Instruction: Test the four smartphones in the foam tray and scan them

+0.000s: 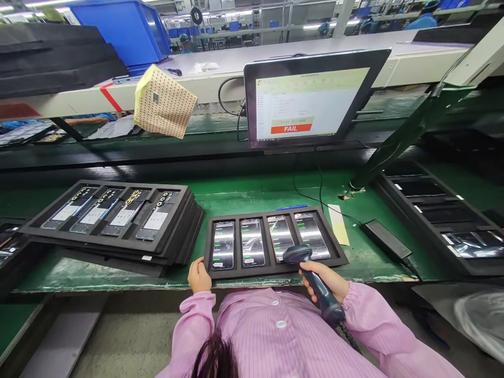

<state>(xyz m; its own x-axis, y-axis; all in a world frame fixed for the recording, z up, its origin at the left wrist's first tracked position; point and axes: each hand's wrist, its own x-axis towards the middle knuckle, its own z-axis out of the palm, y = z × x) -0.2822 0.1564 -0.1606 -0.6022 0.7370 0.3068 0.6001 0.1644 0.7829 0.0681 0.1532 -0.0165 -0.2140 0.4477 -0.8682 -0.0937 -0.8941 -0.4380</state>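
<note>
A black foam tray (238, 273) lies on the bench in front of me, with several smartphones in its slots, screens lit with green and white text. My left hand (199, 275) is closed on the tray's near left corner. In my right hand (326, 281) is a dark barcode scanner (322, 290), its head over the near edge of the tray. Below the scanner's head lies a phone (280, 236), partly covered by it; another phone (311, 233) sits in the rightmost slot. The scanner's coiled cable runs down to the right.
A monitor (299, 102) above the bench shows a red FAIL bar. Stacked foam trays (169, 239) with opened phones stand left; more trays (437, 231) lie right. A power adapter (386, 240), cables, a blue pen (291, 208) and a paper strip (338, 226) lie nearby.
</note>
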